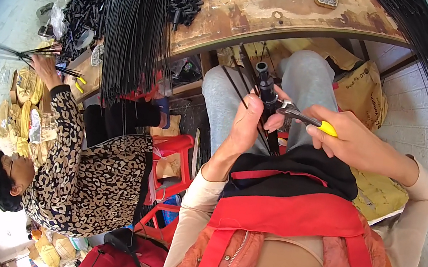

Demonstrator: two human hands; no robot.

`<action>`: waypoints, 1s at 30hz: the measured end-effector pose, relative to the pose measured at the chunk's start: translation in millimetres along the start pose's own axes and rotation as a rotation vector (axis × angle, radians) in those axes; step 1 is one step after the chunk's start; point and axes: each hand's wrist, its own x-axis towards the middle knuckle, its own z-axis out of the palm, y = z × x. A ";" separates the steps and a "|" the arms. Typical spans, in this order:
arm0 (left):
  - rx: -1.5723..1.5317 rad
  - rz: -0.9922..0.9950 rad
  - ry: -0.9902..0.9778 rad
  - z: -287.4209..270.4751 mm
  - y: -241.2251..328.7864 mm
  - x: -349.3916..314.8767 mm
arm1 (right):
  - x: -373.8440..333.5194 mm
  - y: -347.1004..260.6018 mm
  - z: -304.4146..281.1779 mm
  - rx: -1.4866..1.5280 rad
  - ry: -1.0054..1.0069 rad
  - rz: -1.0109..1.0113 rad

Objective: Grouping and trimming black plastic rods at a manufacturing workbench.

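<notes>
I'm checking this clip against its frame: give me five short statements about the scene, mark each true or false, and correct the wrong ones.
1. The right hand grips pliers. True.
2. The pliers' handle is blue. False: the visible handle is yellow.
3. The left hand is empty. False: the left hand holds a black tube.
4. The co-worker wears a leopard-print top. True.
5. The small tray lies on the floor. False: the small tray rests on the wooden table.
</notes>
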 end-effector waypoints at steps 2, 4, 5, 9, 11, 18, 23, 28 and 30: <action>-0.017 -0.012 0.005 0.0 2.3 -1.8 | 2.1 5.6 1.3 0.011 0.009 -0.039; 0.041 -0.003 0.013 2.4 3.4 -0.8 | 2.7 7.4 -3.7 0.019 0.017 -0.082; 0.029 -0.007 -0.004 0.0 4.5 -1.3 | 3.7 5.9 -8.3 0.017 -0.035 -0.093; 0.053 0.004 0.007 -1.0 4.1 -2.8 | 7.5 -11.0 -27.0 -0.034 -0.134 -0.091; 0.056 0.016 0.051 -2.1 3.8 -1.4 | 12.3 -26.0 -29.5 -0.148 -0.137 -0.001; 0.029 0.045 0.136 -15.6 -5.0 -11.1 | 35.9 -16.9 -21.3 0.055 -0.299 0.201; -0.020 -0.001 0.069 -30.8 0.0 5.0 | 33.7 -15.1 -30.3 -0.059 -0.140 0.026; 0.004 -0.042 -0.002 -28.5 -3.0 23.7 | 35.3 -40.3 -59.3 -0.367 -0.171 0.138; -0.055 -0.040 -0.014 -30.3 -9.5 28.5 | 38.1 -35.5 -60.1 -0.398 -0.153 0.082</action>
